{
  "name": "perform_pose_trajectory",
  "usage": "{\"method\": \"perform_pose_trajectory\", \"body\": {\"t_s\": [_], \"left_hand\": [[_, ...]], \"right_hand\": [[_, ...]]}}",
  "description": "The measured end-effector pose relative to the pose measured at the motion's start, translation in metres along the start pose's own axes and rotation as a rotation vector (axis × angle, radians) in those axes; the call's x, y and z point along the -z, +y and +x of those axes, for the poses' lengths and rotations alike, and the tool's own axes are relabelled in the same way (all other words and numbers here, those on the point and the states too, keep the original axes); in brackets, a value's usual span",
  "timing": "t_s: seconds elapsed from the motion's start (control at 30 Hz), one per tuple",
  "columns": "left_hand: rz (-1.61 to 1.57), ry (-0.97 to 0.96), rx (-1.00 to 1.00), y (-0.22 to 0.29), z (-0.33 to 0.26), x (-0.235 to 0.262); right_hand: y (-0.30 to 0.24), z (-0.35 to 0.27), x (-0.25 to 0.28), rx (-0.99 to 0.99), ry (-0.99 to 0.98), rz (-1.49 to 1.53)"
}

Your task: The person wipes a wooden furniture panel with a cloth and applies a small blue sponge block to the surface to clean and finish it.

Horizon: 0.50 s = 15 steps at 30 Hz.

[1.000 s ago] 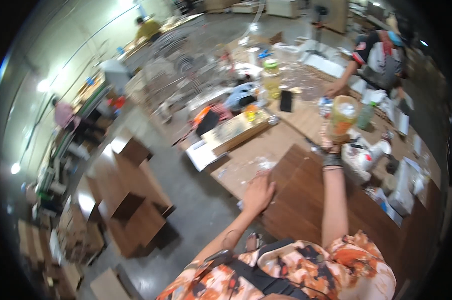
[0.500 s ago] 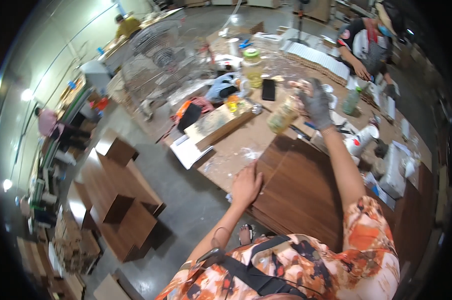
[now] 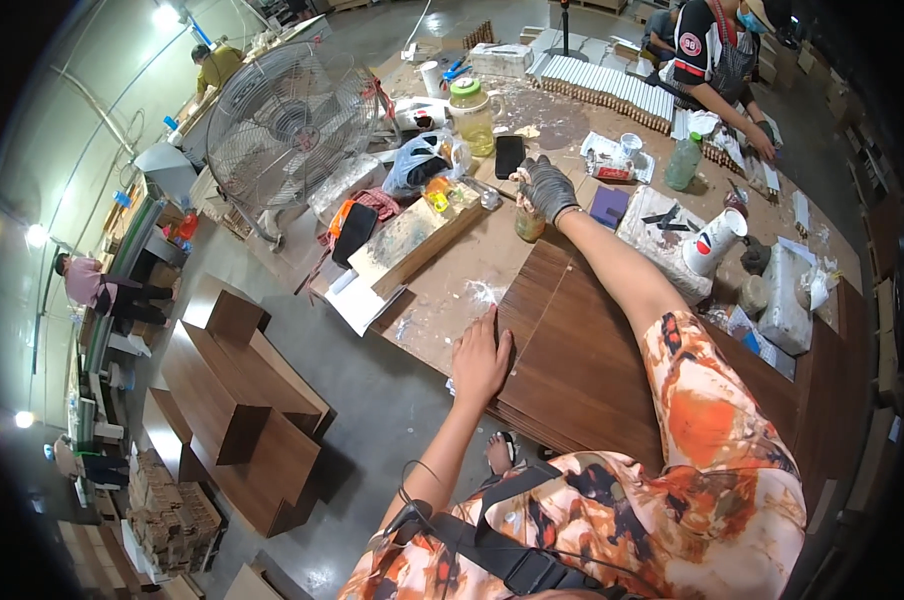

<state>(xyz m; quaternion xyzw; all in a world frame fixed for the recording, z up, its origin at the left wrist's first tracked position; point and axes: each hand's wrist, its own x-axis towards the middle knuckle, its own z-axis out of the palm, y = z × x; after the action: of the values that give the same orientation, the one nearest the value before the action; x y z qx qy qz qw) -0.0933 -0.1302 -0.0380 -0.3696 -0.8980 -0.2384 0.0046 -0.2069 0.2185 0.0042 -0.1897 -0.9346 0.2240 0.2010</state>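
My right hand (image 3: 548,188), in a grey glove, is closed over the top of a small jar (image 3: 530,224) with yellowish contents. Something pale shows by its fingertips, too small to make out. The jar is just past the far edge of a stack of dark brown wood-grain panels (image 3: 582,350); the hand hides its upper part. Bare and with fingers stretched out, my left hand (image 3: 482,357) rests along the left edge of the stack, holding nothing. A black phone (image 3: 510,157) lies beyond the right hand, and a purple box (image 3: 609,206) to its right.
Left of centre are a wooden block (image 3: 422,240), a plastic bag (image 3: 422,165) and a large fan (image 3: 292,125). A green-lidded jug (image 3: 472,118) stands behind. On the right are a paper cup (image 3: 715,243) and a green bottle (image 3: 683,165). A co-worker (image 3: 717,70) works across the table.
My right hand has moved left and slightly down with the jar, which now sits lower behind the panels. My left hand stays at the stack's edge. The head view has shifted a little.
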Motion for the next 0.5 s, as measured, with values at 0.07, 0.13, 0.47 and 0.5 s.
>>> {"method": "perform_pose_trajectory", "body": {"t_s": [0.07,0.13,0.47,0.5], "left_hand": [[-0.003,-0.032,0.023,0.003,0.001,0.003],[-0.08,-0.076,-0.03,0.026,0.012,-0.002],[-0.087,-0.088,0.004,0.01,0.008,-0.002],[-0.087,-0.106,0.003,0.013,0.008,-0.003]], "right_hand": [[-0.001,-0.002,-0.001,-0.004,-0.055,0.058],[0.045,0.013,0.012,0.054,-0.026,-0.098],[-0.03,-0.061,0.069,-0.097,0.063,0.122],[-0.027,-0.084,0.072,-0.156,-0.065,0.138]]}}
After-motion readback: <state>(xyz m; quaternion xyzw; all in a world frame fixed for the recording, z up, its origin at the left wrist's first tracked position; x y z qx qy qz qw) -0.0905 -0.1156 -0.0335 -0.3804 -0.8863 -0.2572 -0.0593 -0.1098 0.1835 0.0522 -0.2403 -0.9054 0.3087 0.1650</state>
